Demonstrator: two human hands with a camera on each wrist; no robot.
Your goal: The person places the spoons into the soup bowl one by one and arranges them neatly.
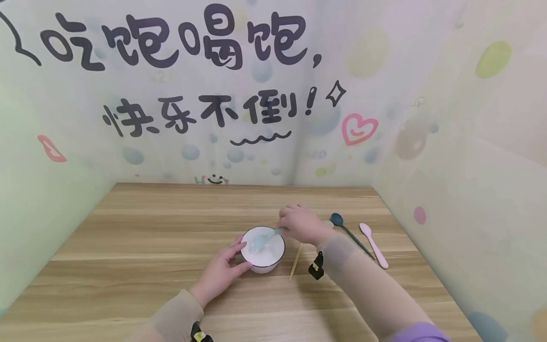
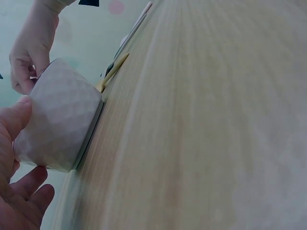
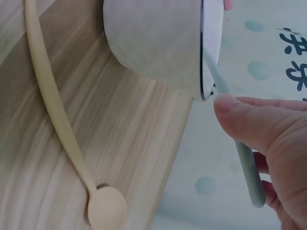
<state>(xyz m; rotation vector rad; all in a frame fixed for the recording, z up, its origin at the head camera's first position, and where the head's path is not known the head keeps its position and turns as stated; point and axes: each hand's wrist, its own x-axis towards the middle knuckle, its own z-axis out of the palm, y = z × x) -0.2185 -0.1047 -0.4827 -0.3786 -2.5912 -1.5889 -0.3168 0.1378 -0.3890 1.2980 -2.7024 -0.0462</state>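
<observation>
A white bowl point(image 1: 266, 269) with a dark rim and a faceted outer wall point(image 2: 62, 112) stands upright on the table. My left hand point(image 1: 220, 271) holds it from the left, fingers at the far-left rim and thumb at the near side. In my right hand point(image 1: 302, 223), thumb and fingers pinch the handle of a pale blue-green spoon point(image 3: 247, 165). The spoon point(image 1: 259, 242) slants down over the rim, its head inside the bowl. In the right wrist view, the bowl's wall hides that head. Below the right hand lies a wooden spoon point(image 3: 62, 120), beside the bowl.
To the right, a dark teal long-handled spoon point(image 1: 337, 219) and a pink spoon point(image 1: 375, 247) lie on the wood-grain table point(image 1: 162, 223). A wall point(image 1: 256, 161) with painted lettering rises at the table's far edge, and another wall point(image 1: 470, 228) borders its right side.
</observation>
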